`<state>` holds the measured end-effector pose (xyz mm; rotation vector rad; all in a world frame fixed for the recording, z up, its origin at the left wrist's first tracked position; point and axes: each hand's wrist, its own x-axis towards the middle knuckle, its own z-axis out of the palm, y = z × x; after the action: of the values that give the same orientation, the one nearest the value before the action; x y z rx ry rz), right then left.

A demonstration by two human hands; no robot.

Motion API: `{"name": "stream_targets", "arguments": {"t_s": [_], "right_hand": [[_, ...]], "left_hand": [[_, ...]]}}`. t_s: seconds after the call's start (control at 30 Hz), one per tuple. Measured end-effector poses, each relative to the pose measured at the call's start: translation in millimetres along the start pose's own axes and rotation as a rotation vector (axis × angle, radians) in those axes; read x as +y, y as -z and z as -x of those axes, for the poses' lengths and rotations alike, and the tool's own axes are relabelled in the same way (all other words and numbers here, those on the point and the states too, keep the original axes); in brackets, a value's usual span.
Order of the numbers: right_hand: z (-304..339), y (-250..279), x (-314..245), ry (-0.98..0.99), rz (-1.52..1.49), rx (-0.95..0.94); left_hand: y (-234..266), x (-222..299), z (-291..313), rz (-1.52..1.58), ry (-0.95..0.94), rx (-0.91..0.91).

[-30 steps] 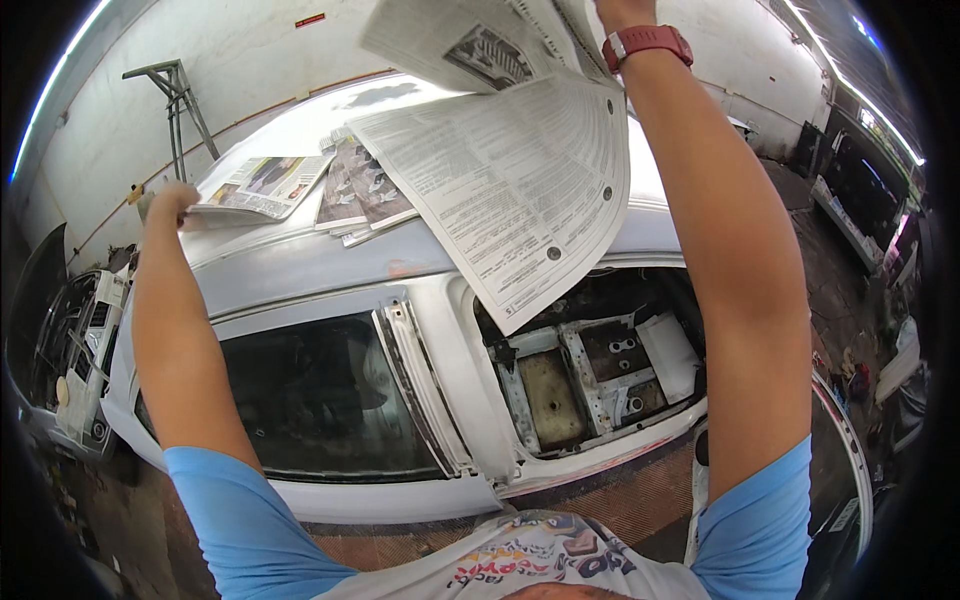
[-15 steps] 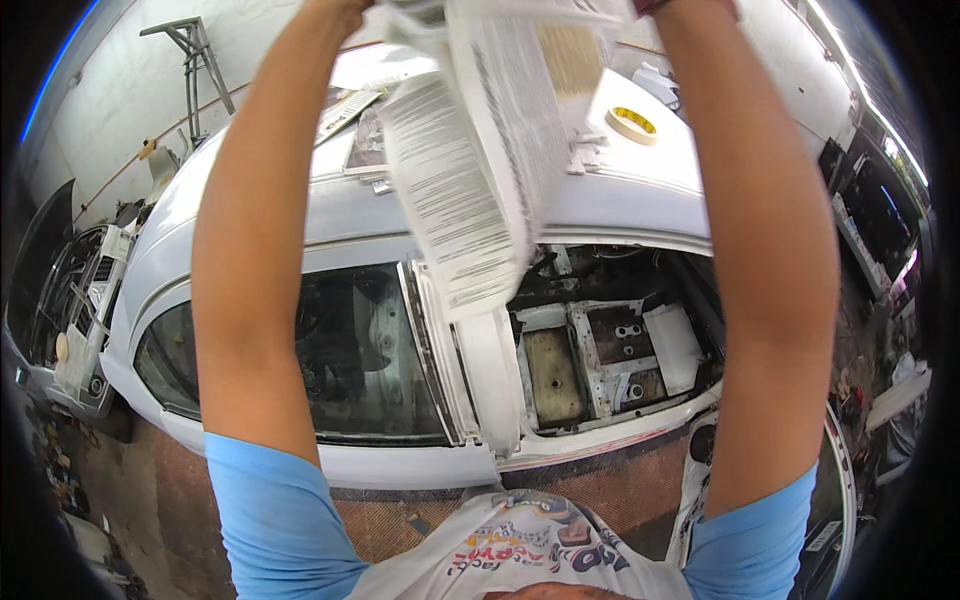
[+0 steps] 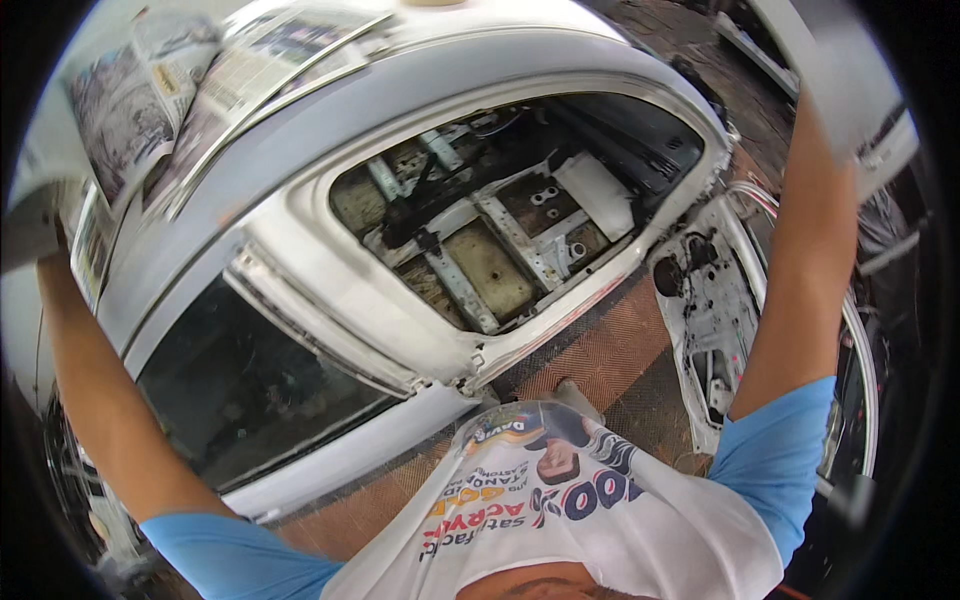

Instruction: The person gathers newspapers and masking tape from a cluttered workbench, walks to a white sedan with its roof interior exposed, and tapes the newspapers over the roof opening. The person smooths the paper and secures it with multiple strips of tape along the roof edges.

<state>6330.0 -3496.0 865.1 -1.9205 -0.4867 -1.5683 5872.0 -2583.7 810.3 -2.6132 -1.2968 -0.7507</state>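
My arms are spread wide and raised, with a newspaper sheet at the end of each. At the far left, grey paper (image 3: 32, 215) covers most of my left hand (image 3: 55, 243), whose fingers are closed on it. On the right, a pale, blurred newspaper sheet (image 3: 855, 75) hides my right hand at the end of my right forearm (image 3: 805, 260); it moves with that hand. Other printed newspaper sheets (image 3: 290, 60) lie on the white car roof (image 3: 520, 20), near my left hand.
Below the roof edge, an opening shows the stripped car interior (image 3: 490, 265). Left of it is a dark side window (image 3: 250, 380). A detached door panel (image 3: 705, 320) stands beside my right arm. Red-brown patterned matting (image 3: 600, 340) covers the floor by the car.
My arms have swung apart from the overhead bundle of newspaper, which is now at both sides. The view has turned right and tilted, and the tape roll is almost out of sight.
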Motion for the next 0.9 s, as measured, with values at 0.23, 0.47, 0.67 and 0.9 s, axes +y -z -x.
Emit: {"name": "stream_targets", "arguments": {"t_s": [0.23, 0.47, 0.67, 0.9], "right_hand": [[120, 171, 173, -0.321, 0.173, -0.016], [229, 332, 232, -0.525, 0.174, -0.015], [269, 423, 222, -0.574, 0.102, 0.055], [284, 446, 180, -0.558, -0.111, 0.152]], "left_hand": [[-21, -36, -1, -0.108, 0.01, -0.048], [25, -33, 61, -0.185, -0.059, 0.004], [87, 58, 194, -0.091, -0.221, 0.186], [124, 313, 510, 0.526, -0.731, 0.158]]}}
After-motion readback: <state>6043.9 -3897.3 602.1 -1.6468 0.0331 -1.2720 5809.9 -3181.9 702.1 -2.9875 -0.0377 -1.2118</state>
